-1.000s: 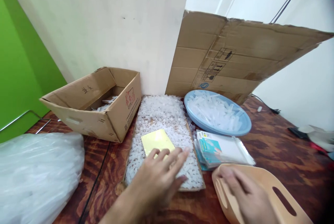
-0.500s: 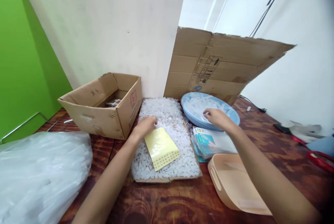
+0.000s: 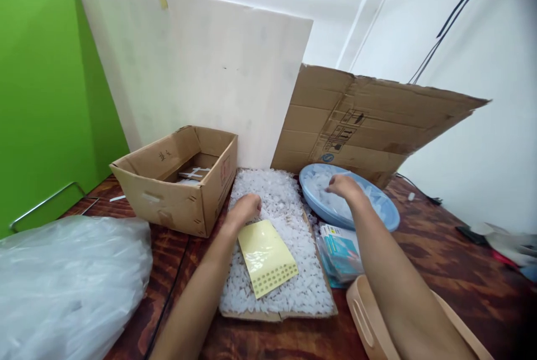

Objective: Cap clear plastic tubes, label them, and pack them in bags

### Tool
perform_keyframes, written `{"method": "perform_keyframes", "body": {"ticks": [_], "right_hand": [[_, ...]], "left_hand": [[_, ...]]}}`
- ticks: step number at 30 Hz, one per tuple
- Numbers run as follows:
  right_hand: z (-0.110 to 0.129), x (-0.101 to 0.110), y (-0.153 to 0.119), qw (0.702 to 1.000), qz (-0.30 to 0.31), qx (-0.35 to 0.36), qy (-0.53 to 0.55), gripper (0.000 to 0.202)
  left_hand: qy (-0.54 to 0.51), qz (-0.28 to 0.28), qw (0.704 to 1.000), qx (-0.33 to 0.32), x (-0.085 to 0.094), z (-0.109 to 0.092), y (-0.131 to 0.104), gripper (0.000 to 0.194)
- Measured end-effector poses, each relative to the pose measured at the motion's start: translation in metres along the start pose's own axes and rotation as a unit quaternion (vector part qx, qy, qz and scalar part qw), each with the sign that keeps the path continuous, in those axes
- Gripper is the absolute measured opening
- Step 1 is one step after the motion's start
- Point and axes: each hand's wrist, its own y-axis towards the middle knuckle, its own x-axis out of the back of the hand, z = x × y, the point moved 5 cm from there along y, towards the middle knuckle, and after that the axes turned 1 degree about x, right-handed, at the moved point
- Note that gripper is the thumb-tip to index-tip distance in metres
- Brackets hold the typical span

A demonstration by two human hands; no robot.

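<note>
My left hand [image 3: 246, 207] is closed, low over small white plastic pieces [image 3: 308, 287] heaped on a cardboard sheet; anything in its fingers is too small to make out. Just below that hand, a yellow sheet [image 3: 265, 251] with rows of small dots lies on the pieces. Over the blue basin [image 3: 392, 219], my right hand [image 3: 342, 185] has its fingers pinched together among translucent pieces [image 3: 319, 178]; whether they grip one is hidden. Teal and clear packets [image 3: 339, 251] lie below the basin.
An open cardboard box [image 3: 168, 209] stands at the left, behind a large clear plastic bag [image 3: 71, 287]. My right forearm passes over a peach tray [image 3: 364, 315]. Behind, a white board [image 3: 201, 69] and a cardboard panel [image 3: 377, 119] lean.
The view has shifted, so most things sit lower and further right. My right hand has moved deeper over the blue basin. My left hand stays by the yellow sheet, fingers still closed.
</note>
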Motion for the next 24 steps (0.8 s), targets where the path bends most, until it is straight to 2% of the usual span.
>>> {"method": "perform_keyframes", "body": {"ticks": [2, 4, 6, 8, 10, 12, 14, 15, 17, 19, 21, 24], "right_hand": [[0.01, 0.017, -0.002, 0.999, -0.035, -0.028, 0.008, 0.029], [0.029, 0.03, -0.012, 0.996, -0.081, -0.028, 0.027, 0.034], [0.057, 0.033, -0.028, 0.992, -0.111, 0.0, 0.061, 0.033], [0.084, 0.028, -0.047, 0.979, -0.122, 0.052, 0.157, 0.031], [0.104, 0.016, -0.062, 0.945, -0.093, 0.091, 0.299, 0.032], [0.117, -0.002, -0.069, 0.899, -0.015, 0.109, 0.424, 0.027], [0.126, -0.018, -0.071, 0.859, 0.058, 0.114, 0.496, 0.031], [0.129, -0.023, -0.071, 0.844, 0.075, 0.116, 0.518, 0.035], [0.13, -0.026, -0.069, 0.826, 0.051, 0.113, 0.551, 0.032], [0.127, -0.024, -0.066, 0.792, -0.02, 0.089, 0.603, 0.026], [0.125, -0.023, -0.065, 0.736, -0.074, 0.05, 0.671, 0.029], [0.129, -0.027, -0.066, 0.66, -0.069, 0.012, 0.748, 0.037]], "left_hand": [[-0.038, -0.018, 0.999, -0.033, 0.004, -0.002, 0.005, 0.021], [-0.088, -0.039, 0.993, -0.072, 0.011, -0.008, 0.007, 0.014], [-0.146, -0.065, 0.981, -0.109, 0.021, -0.017, 0.007, 0.012], [-0.206, -0.101, 0.964, -0.137, 0.034, -0.026, 0.004, 0.013], [-0.256, -0.149, 0.942, -0.156, 0.05, -0.033, -0.001, 0.015], [-0.288, -0.194, 0.923, -0.168, 0.066, -0.038, -0.007, 0.019], [-0.325, -0.229, 0.898, -0.186, 0.079, -0.04, -0.014, 0.02], [-0.346, -0.24, 0.886, -0.196, 0.085, -0.042, -0.017, 0.021], [-0.385, -0.248, 0.863, -0.212, 0.091, -0.044, -0.022, 0.02], [-0.412, -0.248, 0.85, -0.217, 0.094, -0.048, -0.026, 0.02], [-0.437, -0.257, 0.835, -0.213, 0.096, -0.051, -0.029, 0.02], [-0.437, -0.289, 0.826, -0.208, 0.098, -0.054, -0.033, 0.017]]}}
